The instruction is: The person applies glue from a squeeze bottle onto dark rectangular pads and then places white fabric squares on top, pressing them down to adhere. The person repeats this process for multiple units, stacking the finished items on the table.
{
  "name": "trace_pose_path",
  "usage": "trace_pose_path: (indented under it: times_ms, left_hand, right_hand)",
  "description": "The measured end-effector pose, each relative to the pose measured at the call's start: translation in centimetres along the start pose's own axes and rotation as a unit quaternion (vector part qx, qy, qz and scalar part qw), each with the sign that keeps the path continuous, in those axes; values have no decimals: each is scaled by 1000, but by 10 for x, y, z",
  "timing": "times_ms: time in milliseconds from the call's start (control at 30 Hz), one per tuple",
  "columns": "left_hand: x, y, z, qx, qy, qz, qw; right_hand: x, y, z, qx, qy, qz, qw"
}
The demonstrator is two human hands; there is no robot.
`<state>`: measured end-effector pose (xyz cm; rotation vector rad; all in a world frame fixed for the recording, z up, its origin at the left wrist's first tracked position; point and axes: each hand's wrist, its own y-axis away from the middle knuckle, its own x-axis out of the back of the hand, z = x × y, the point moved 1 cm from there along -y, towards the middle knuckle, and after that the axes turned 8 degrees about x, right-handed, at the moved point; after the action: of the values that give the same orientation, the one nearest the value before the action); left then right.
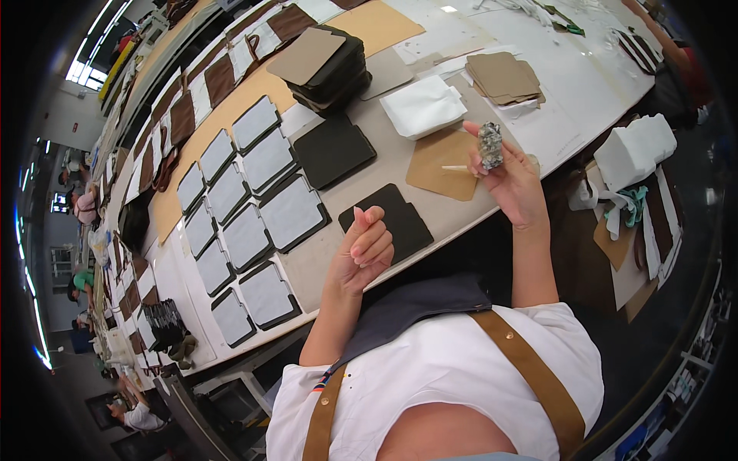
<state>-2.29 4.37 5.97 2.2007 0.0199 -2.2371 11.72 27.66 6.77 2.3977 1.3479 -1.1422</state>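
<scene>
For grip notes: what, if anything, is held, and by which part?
Right hand: grey mottled lump at the fingers, exact hold unclear. Left hand: nothing visible.

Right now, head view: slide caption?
Right hand holds a mottled gray lump; left hand curled near a black panel on a worktable.

A workshop is indicated: panels (247,237) are laid in rows on the table (584,86), brown pieces (221,81) along its far side; workers (144,418) are seen left of it.
</scene>
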Motion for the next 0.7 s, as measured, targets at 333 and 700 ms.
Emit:
trace_pose_path:
  times_ms: [333, 700]
  left_hand:
    - [-2, -8, -5, 5, -91, -12, 996]
    - [-41, -50, -24, -240, -703, 181, 645]
  right_hand:
    - [-6, 5, 2, -52, -140, -43, 988]
    - [-51, 24, 18, -25, 87, -6, 996]
